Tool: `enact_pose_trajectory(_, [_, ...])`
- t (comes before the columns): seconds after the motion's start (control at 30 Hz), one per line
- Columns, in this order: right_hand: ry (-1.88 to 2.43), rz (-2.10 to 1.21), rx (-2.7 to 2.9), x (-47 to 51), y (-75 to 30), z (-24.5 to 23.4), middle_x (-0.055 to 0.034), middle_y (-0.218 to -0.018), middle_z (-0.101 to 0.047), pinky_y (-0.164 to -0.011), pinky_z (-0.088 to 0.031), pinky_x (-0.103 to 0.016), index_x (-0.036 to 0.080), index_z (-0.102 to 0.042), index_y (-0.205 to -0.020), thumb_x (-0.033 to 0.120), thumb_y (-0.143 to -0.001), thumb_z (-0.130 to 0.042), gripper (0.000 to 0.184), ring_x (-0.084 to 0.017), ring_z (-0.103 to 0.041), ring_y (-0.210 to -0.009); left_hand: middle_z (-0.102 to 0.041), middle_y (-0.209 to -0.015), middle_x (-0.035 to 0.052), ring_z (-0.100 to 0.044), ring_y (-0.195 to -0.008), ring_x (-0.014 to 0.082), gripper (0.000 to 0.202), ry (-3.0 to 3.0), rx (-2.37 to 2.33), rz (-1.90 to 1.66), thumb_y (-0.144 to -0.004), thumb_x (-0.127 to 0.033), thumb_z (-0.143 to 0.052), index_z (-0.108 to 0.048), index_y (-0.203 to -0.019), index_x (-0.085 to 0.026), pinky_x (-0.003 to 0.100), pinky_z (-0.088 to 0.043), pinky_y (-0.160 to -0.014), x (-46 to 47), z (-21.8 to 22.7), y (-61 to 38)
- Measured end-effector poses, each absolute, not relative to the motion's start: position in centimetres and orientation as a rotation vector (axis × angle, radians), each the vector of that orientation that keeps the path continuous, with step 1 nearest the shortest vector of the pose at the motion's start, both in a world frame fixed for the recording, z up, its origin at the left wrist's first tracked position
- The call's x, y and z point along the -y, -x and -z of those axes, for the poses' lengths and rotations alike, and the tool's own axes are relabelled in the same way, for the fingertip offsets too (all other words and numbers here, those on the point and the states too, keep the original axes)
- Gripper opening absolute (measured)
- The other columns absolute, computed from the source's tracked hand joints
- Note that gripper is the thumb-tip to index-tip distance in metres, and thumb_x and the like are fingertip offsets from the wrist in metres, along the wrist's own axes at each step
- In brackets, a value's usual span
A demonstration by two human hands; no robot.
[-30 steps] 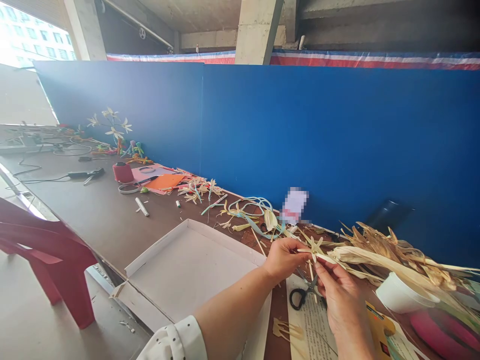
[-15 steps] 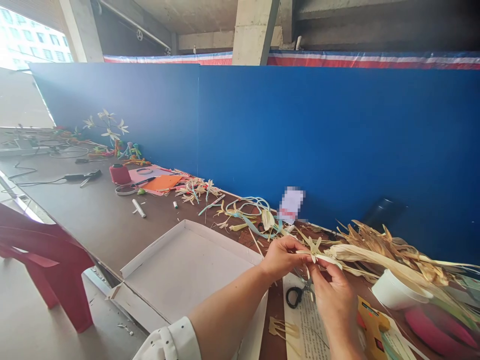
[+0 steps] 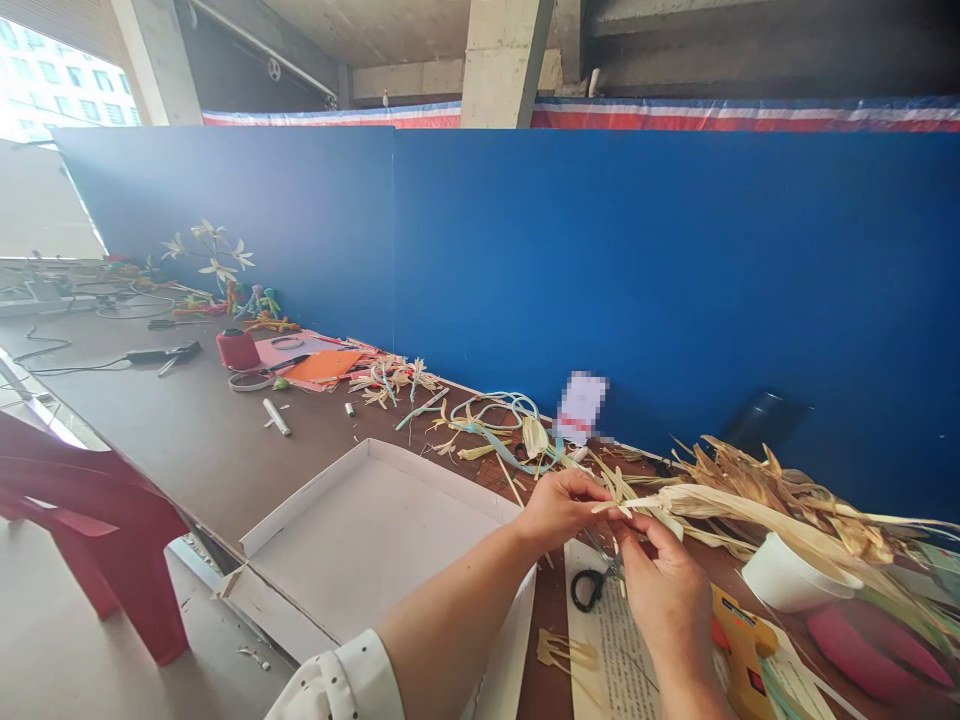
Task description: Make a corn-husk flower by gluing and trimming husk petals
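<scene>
My left hand (image 3: 559,510) pinches the near end of a small pale flower made of dried husk strips (image 3: 621,498), held just above the brown table (image 3: 195,440). From below, my right hand (image 3: 664,580) has its fingers closed on the same piece. Black-handled scissors (image 3: 589,585) lie on a printed paper sheet directly under my hands. A long bundle of dried husks (image 3: 780,505) stretches away to the right of the flower.
A shallow white cardboard tray (image 3: 375,530) lies left of my hands. A white cup (image 3: 780,575), a pink item (image 3: 877,640) and a yellow glue gun (image 3: 742,640) sit at right. Husk scraps, blue ribbon (image 3: 502,425), a red spool (image 3: 238,350), orange paper and finished flowers line the blue partition. A red chair (image 3: 90,520) stands at left.
Both hands stay pinched on the husk flower and have shifted slightly left and up. The view has drifted a little to the right, showing more of the yellow glue gun.
</scene>
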State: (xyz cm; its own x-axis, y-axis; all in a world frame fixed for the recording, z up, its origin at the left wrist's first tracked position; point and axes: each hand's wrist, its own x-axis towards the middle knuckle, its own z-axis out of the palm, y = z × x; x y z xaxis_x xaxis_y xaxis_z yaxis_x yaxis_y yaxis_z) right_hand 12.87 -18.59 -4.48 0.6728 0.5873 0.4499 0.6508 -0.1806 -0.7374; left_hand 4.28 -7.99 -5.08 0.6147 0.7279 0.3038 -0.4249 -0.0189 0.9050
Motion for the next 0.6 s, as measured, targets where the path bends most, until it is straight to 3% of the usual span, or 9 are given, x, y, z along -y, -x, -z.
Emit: enact_pose_trajectory(0.6, [1.891, -0.002, 0.935, 18.78, -12.54, 4.12, -0.0061, -0.064, -0.067, -0.060, -0.043, -0.033, 0.022, -0.074, -0.084, 0.062, -0.068, -0.058, 0.047, -0.024, -0.058, -0.059, -0.058, -0.069, 0.0027, -0.051, -0.065, 0.0106, 0.048, -1.304, -0.272, -0.916, -0.040, -0.052, -0.085, -0.068, -0.060, -0.012, 0.024, -0.041, -0.062, 7.97, 4.67, -4.04])
